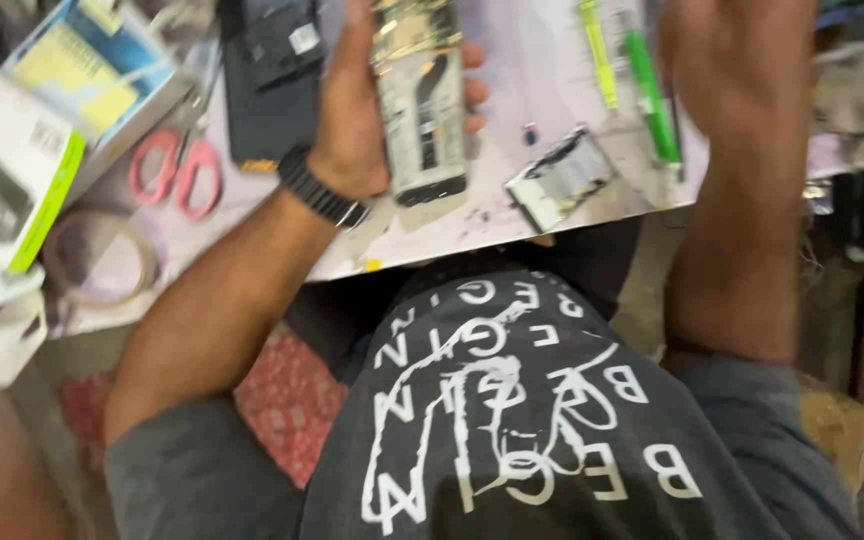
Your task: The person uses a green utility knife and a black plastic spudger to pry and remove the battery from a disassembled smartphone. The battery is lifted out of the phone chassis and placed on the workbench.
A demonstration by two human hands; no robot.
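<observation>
Blurred right hand (742, 70), fingers cut off.

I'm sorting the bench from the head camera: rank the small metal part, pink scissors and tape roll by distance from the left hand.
From the left hand, which holds the opened phone:
1. Small metal part, just to its right on the white mat.
2. Pink scissors, to its left.
3. Tape roll, farther left, near the boxes.
</observation>
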